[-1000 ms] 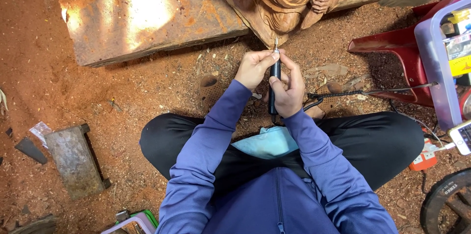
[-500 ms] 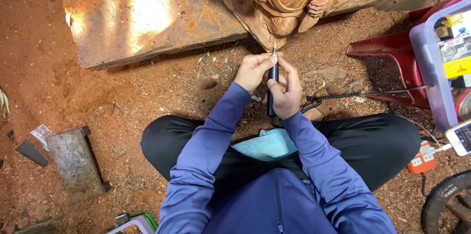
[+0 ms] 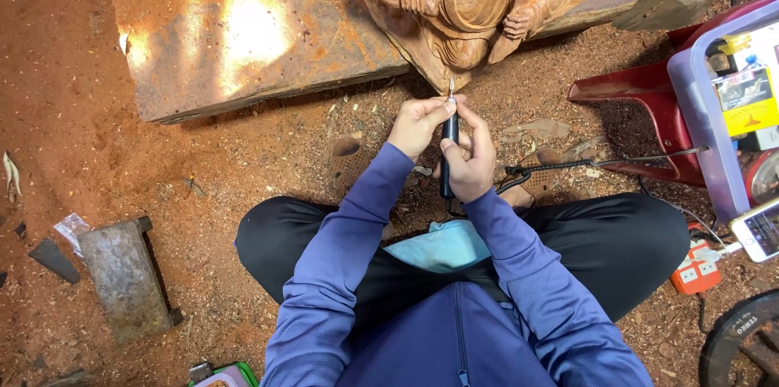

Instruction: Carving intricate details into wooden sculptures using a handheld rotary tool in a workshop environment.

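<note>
Red stool — phone — grey block

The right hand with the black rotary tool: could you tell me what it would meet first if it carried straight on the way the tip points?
Probably the lower edge of the wooden carving, just past the tool's metal tip; depth is uncertain.

A woodcarving workshop: a carved wooden figure on a thick timber slab, red sawdust-strewn floor, wood offcuts, a power strip and a crate of supplies.
</note>
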